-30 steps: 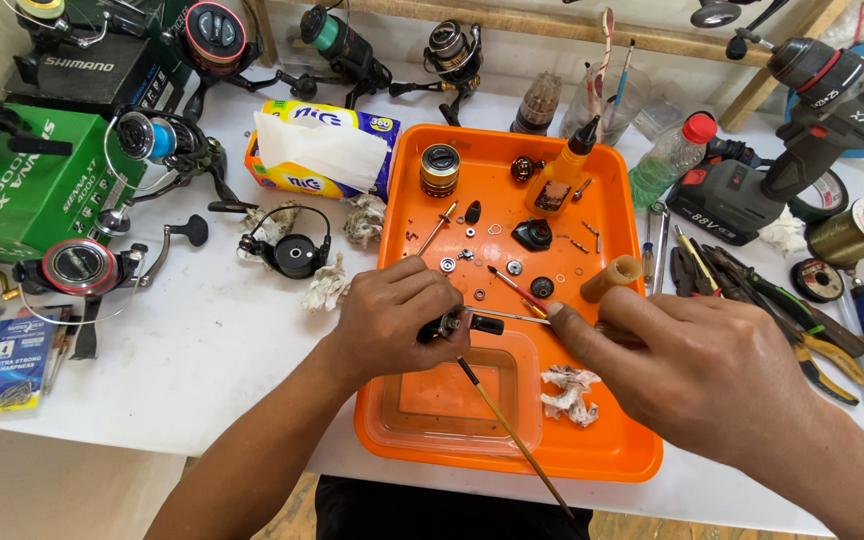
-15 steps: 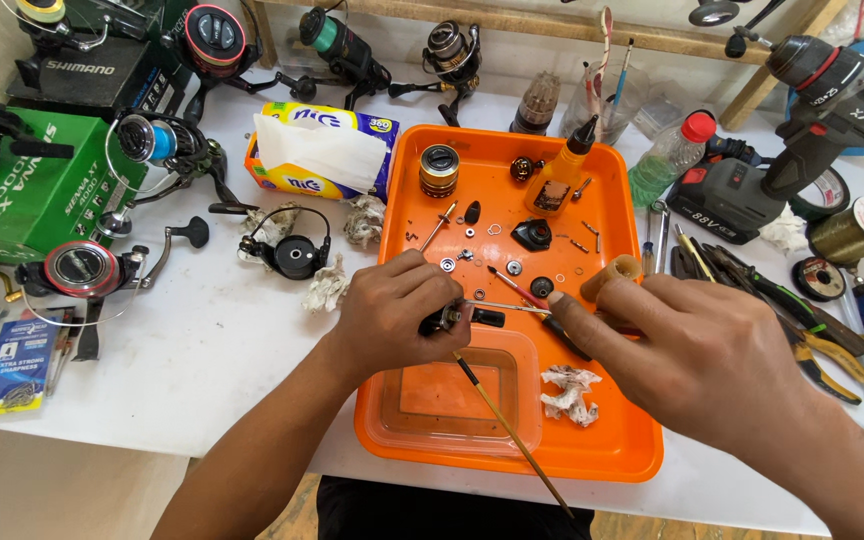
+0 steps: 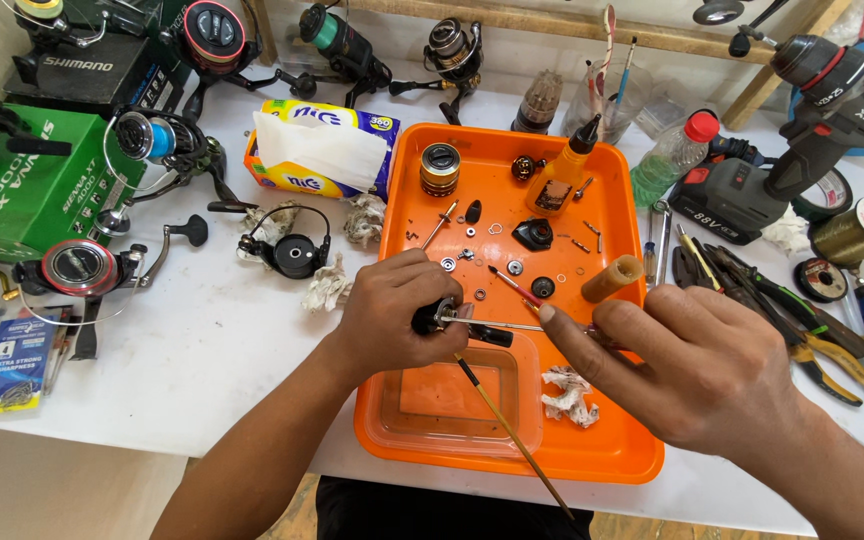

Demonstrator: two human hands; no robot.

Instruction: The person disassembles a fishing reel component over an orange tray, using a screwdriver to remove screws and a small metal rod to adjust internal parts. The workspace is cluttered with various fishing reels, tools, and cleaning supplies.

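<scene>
Over the orange tray (image 3: 632, 455), my left hand (image 3: 392, 315) grips a small black reel part (image 3: 434, 316). My right hand (image 3: 687, 370) holds a thin metal screwdriver (image 3: 497, 325) whose shaft points left into that part. Loose on the tray lie several small washers and screws, a black cover piece (image 3: 533, 234), a bronze spool (image 3: 440, 169), a small oil bottle (image 3: 560, 175), a tan cork grip (image 3: 612, 279) and a red-tipped brush (image 3: 514, 286). A thin brown stick (image 3: 507, 430) slants across the tray's front.
Fishing reels (image 3: 82, 268) and a green box (image 3: 27, 190) stand at the left, a tissue pack (image 3: 317, 150) behind the tray. A cordless drill (image 3: 832, 100), pliers (image 3: 802, 320), a plastic bottle (image 3: 672, 160) and line spools (image 3: 857, 230) crowd the right. Crumpled tissue bits (image 3: 567, 395) lie in the tray.
My right hand has shifted slightly left, bringing the screwdriver shaft further into the black part that my left hand keeps holding in place.
</scene>
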